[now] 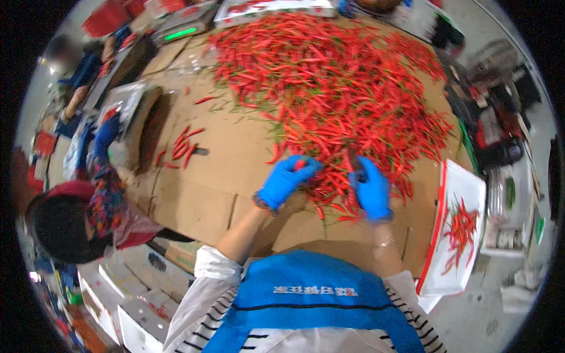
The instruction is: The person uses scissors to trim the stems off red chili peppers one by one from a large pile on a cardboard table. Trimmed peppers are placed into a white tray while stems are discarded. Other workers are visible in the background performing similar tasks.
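A big heap of red chili peppers (335,88) with green stems spreads over the cardboard-covered table (198,176). My left hand (286,180), in a blue glove, is curled at the heap's near edge, a red chili pepper (300,165) showing between thumb and fingers. To its right, my blue-gloved right hand (374,190) grips a dark tool (353,159), seemingly scissors, whose tip is blurred against the peppers. A few loose chilies (339,210) lie just below and between the hands.
Right of me stands a white, red-edged tray (450,269) holding some chilies. Several single chilies (180,145) lie to the left. A digital scale (187,22) and another white tray (273,9) are at the back. Other people (62,220) sit along the left side.
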`<state>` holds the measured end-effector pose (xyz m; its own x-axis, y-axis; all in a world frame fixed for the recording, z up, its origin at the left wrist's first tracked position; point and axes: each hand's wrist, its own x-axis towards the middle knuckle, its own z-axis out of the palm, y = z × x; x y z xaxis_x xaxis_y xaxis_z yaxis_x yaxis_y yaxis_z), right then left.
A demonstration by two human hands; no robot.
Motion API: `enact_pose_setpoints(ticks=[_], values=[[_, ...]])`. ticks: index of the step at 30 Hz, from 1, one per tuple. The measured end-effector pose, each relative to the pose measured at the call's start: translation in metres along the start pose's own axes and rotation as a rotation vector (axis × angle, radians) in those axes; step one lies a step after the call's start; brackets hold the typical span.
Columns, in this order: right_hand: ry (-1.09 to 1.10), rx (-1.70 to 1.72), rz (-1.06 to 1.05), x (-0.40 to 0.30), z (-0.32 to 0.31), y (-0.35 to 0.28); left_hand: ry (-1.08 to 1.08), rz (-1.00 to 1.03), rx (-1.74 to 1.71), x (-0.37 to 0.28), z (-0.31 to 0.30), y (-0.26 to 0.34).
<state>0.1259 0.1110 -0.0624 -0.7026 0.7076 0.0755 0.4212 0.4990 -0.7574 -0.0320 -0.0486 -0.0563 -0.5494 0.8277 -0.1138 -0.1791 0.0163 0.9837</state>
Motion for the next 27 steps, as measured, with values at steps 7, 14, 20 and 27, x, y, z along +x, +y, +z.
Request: enact_pose_setpoints(ticks=[7, 14, 20, 27], values=[[-0.23, 0.442, 0.022, -0.005, -0.054, -0.043, -0.081, 0.945, 0.919, 0.014, 0.034, 0.03], [-0.378, 0.852, 0.174, -0.01, -0.052, -0.053, -0.158, 0.754, 0.788, 0.008, 0.027, 0.03], [-0.15, 0.711, 0.074, -0.006, -0.048, -0.035, -0.105, -0.041, -0.155, 0.0, 0.018, 0.036], [-0.172, 0.261, -0.075, -0.015, -0.026, -0.038, -0.106, -0.116, -0.172, -0.009, 0.022, 0.04]])
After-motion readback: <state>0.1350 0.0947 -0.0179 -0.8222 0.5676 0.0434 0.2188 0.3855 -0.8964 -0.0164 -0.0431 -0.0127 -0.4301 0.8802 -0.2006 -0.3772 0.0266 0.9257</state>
